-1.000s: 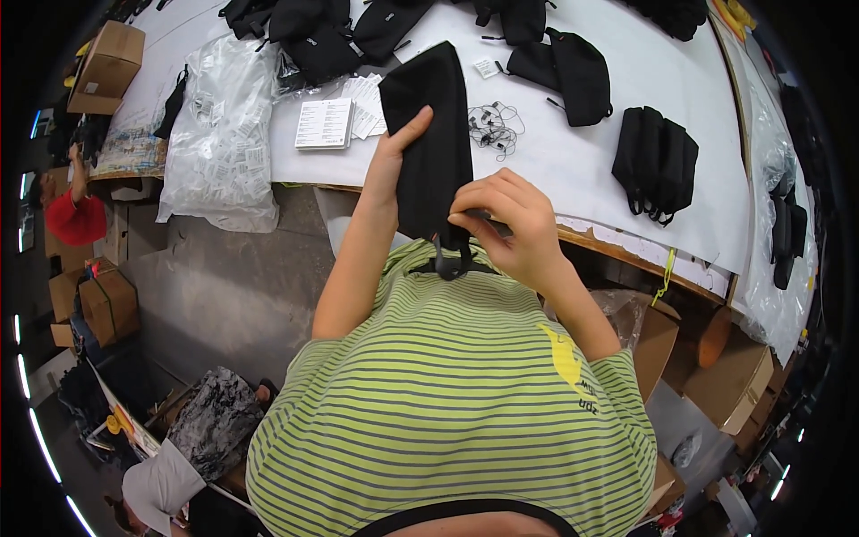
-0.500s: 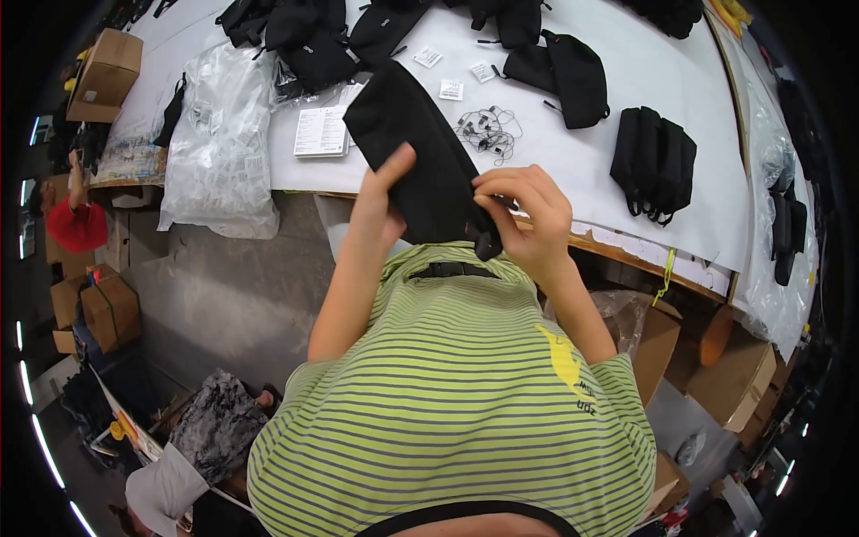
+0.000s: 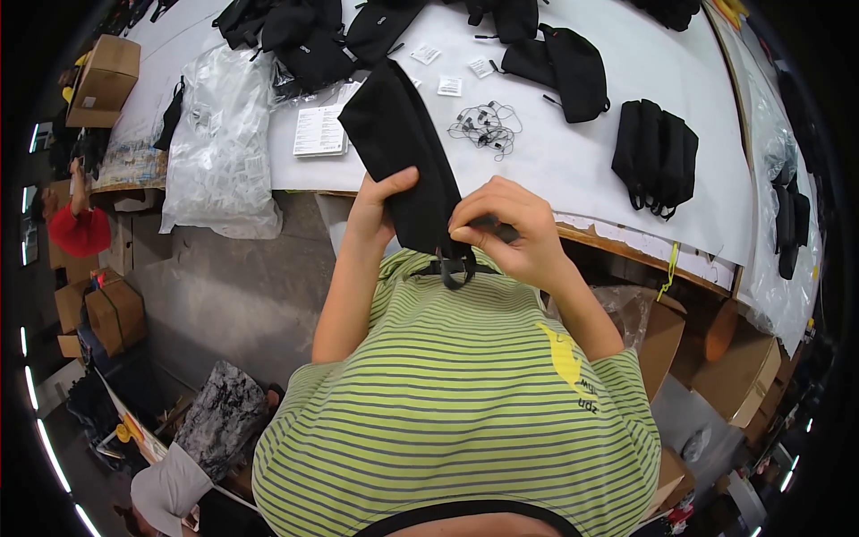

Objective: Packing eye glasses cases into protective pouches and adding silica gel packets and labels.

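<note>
A long black zippered pouch (image 3: 398, 134) is held tilted in front of my waist, above the table's near edge. My left hand (image 3: 378, 208) grips its left side, thumb across the front and the other fingers hidden behind. At the pouch's right edge, near its lower end, my right hand (image 3: 514, 228) is closed in a pinch. A dark tab that looks like the zipper pull shows partly among its fingers. A small black loop (image 3: 458, 273) hangs from the pouch's bottom end.
On the white table (image 3: 555, 166) lie a tangle of thin black cords (image 3: 488, 127), small white tags (image 3: 450, 86), a stack of printed cards (image 3: 320, 132) and a clear plastic bag (image 3: 219, 134). Black pouches (image 3: 658, 152) lie right and far. Cardboard boxes (image 3: 743, 380) stand below right.
My right hand has moved left and slightly down along the pouch's edge. The pouch has turned a little more upright, and its bottom loop now hangs lower and further left.
</note>
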